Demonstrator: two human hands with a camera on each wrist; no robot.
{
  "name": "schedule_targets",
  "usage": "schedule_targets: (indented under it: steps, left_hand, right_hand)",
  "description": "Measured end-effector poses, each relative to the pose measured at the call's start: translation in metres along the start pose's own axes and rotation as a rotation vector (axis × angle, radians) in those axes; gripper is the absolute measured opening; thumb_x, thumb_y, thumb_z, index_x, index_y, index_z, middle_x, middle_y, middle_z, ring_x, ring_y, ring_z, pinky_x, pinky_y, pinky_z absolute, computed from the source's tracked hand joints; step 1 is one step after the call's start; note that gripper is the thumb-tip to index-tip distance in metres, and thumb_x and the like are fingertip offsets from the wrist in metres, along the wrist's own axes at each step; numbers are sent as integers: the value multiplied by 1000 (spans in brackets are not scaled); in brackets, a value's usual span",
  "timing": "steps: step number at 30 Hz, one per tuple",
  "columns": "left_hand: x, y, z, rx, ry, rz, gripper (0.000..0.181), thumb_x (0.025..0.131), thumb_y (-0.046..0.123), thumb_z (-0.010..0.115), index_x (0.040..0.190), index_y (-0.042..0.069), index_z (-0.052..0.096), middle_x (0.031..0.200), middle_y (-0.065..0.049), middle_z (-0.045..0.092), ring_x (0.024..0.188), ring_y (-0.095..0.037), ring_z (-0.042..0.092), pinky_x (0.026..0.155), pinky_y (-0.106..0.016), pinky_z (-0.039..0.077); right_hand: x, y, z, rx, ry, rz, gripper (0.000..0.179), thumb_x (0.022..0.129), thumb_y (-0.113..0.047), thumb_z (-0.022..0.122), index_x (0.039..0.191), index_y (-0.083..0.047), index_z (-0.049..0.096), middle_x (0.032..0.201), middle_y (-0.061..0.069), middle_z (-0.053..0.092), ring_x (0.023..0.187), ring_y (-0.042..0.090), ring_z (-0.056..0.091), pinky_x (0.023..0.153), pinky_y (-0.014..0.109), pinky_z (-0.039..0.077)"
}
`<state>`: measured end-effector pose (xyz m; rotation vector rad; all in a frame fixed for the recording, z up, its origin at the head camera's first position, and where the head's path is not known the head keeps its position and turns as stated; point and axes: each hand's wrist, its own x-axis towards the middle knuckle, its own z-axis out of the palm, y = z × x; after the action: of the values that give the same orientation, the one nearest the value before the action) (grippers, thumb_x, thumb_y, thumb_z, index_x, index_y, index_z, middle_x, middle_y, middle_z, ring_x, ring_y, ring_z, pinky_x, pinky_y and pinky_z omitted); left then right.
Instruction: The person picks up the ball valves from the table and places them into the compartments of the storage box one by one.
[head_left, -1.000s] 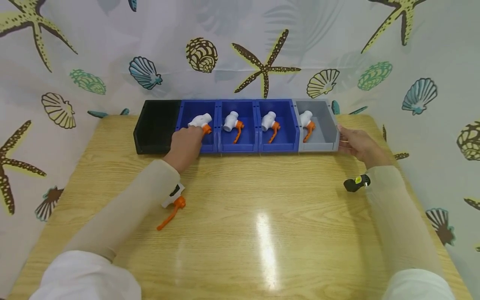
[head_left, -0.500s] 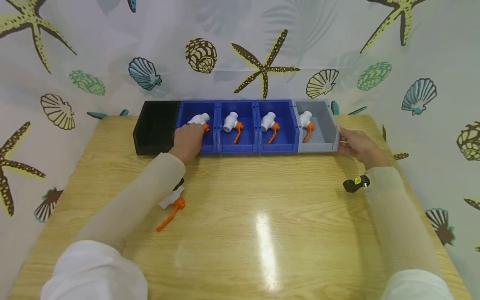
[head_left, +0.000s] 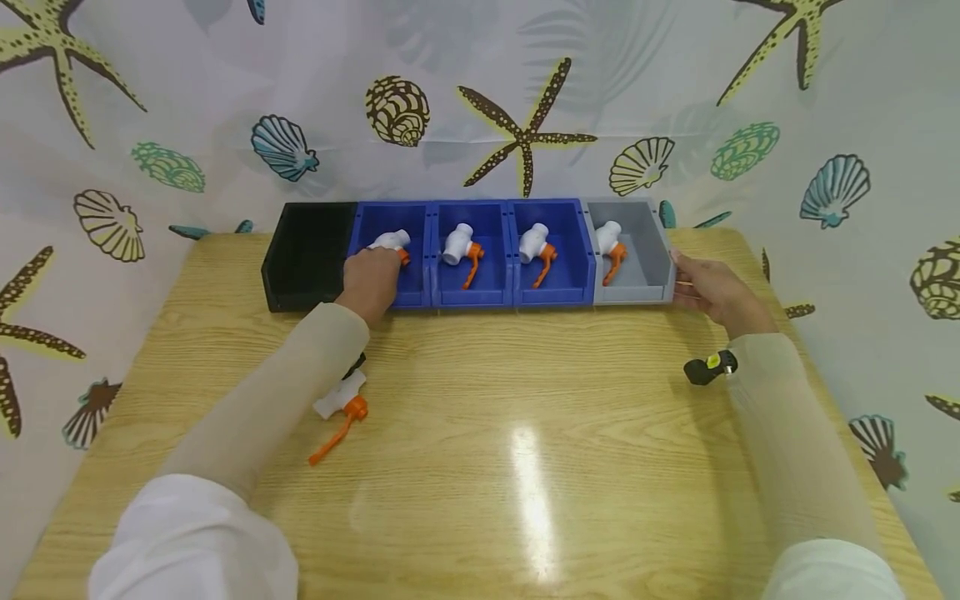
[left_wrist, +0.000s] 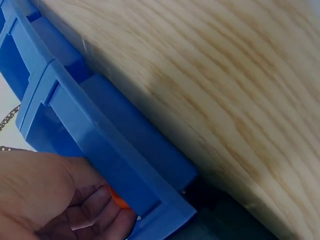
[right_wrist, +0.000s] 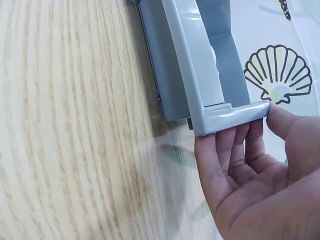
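In the head view, my left hand (head_left: 370,282) reaches over the front of the leftmost blue bin (head_left: 412,297). It grips a white ball valve (head_left: 392,240) by its orange handle (left_wrist: 118,199); the curled fingers hide most of that handle. At the row's right end, my right hand (head_left: 712,292) holds the outer side of the grey bin (head_left: 637,294), thumb at the rim's back end and fingertips along the wall, as the right wrist view shows. Another white ball valve (head_left: 341,398) with an orange handle lies on the table beside my left forearm.
A black bin (head_left: 311,254) stands at the row's left end. The other two blue bins (head_left: 472,297) each hold a valve, and one valve (head_left: 609,237) lies in the grey bin. A patterned curtain (head_left: 450,175) hangs behind the wooden table (head_left: 600,433).
My left hand has sunk slightly into the leftmost blue bin with its valve. The left forearm has shifted, showing more of the valve on the table. My right hand stays at the grey bin.
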<state>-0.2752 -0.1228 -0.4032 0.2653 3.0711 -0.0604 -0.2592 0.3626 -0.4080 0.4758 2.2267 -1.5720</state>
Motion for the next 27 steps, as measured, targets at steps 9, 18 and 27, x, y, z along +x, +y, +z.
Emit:
schedule_targets:
  steps: [9,18,27]
  left_hand:
    - [7,2,3,-22,-38,-6,19,90,8,55,105,1,64,102,-17,64,91,-36,59,72,-51,49]
    - [16,-1,8,-65,-51,-25,20,92,8,53,108,1,62,105,-18,62,89,-37,59,74,-52,47]
    - [15,-1,9,-86,-79,-34,21,92,7,51,109,0,61,106,-20,62,88,-37,59,72,-52,48]
  right_hand:
    - [2,2,-3,26,9,-8,87,85,-59,47,145,-1,25,121,8,44,87,3,58,84,25,47]
    - [4,2,-2,19,30,0,87,85,-61,46,146,-2,26,121,7,43,91,6,55,83,24,47]
    - [5,3,-1,21,22,16,86,85,-61,45,146,-4,25,123,7,43,96,8,54,83,23,47]
